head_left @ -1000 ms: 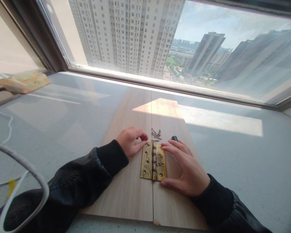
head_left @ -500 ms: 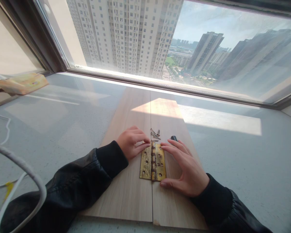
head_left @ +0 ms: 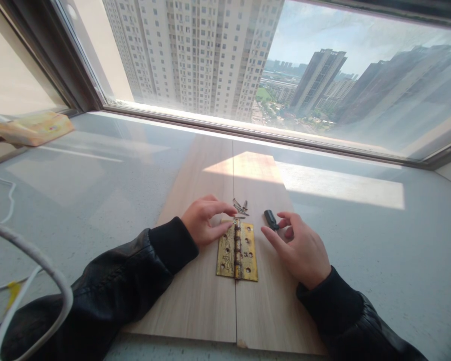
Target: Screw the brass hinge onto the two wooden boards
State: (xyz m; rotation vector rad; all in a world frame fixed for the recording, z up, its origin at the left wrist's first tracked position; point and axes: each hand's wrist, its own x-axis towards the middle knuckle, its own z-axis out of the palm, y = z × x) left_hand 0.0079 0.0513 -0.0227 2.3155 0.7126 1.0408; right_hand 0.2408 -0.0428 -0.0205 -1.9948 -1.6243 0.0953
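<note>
A worn brass hinge (head_left: 228, 258) lies unfolded across the seam between two pale wooden boards (head_left: 195, 296). My left hand (head_left: 208, 220) is at its upper left corner, thumb and forefinger closed on what looks like a small screw (head_left: 235, 221), its head showing at the fingertips. Just beyond the hinge, several loose screws (head_left: 242, 206) lie in a small heap. To the right of the hinge, my right hand (head_left: 298, 245) has thumb and fingers apart around the lower end of a short black-handled tool (head_left: 270, 218); its tip is hidden by the fingers.
The boards rest on a white speckled sill (head_left: 368, 240) below a large window (head_left: 225, 120). A white cable (head_left: 41, 255) loops at the left front, with a yellow tag (head_left: 13, 295). A soft yellowish packet (head_left: 33, 128) lies at the far left.
My right hand has left the hinge's right leaf and moved right to the black-handled tool. My left hand has stayed almost in place, and the screw head now shows at its fingertips.
</note>
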